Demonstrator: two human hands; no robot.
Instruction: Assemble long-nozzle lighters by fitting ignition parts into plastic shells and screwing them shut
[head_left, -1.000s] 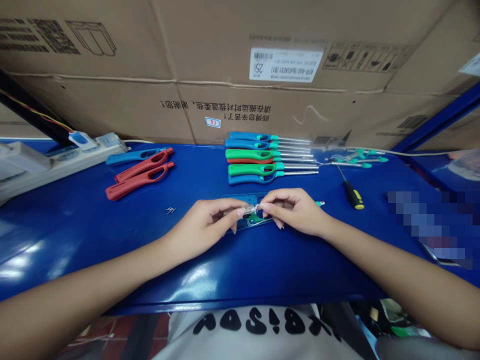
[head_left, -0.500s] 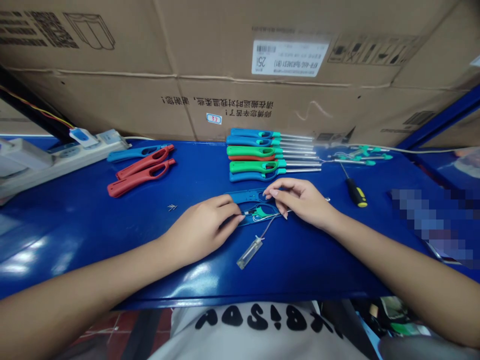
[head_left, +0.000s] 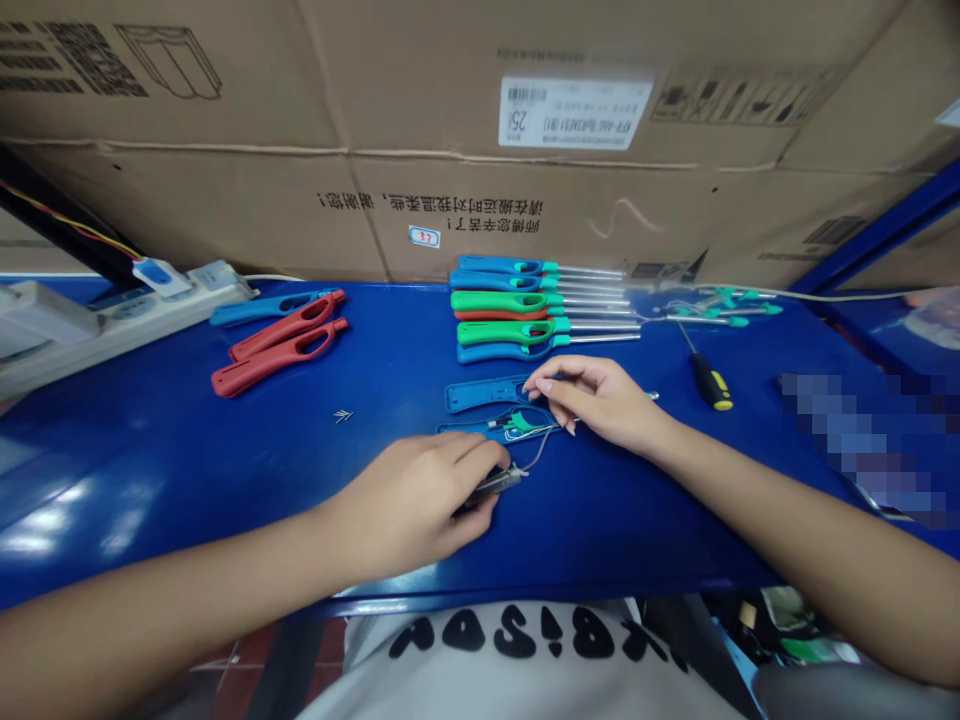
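Note:
My left hand [head_left: 427, 495] is closed around a clear plastic fuel tank [head_left: 507, 479], mostly hidden by the fingers. From the tank's end a thin grey tube [head_left: 541, 450] runs up to an opened blue lighter half-shell [head_left: 457, 429] lying on the table. Inside that shell sit a green part [head_left: 517, 422] and thin white wire. Just behind lies the other blue half-shell [head_left: 472, 396]. My right hand [head_left: 600, 400] lies over the front ends of both shells, its fingers curled and pinched; what they grip is hidden. A metal tip [head_left: 653, 395] shows beyond it.
Assembled gas lighters [head_left: 502, 333] with metal tubes lie in a row behind. Red and blue handles [head_left: 281, 360] lie at the left near a power strip [head_left: 150, 315]. Small screws [head_left: 343, 416], a screwdriver [head_left: 711, 383] and loose green-tipped tubes [head_left: 724, 320] are on the table. A cardboard box [head_left: 420, 100] stands behind.
My left hand has left the lighter shell, moved toward me and closed on the clear fuel tank, which has shifted slightly. My right hand has stayed nearly still.

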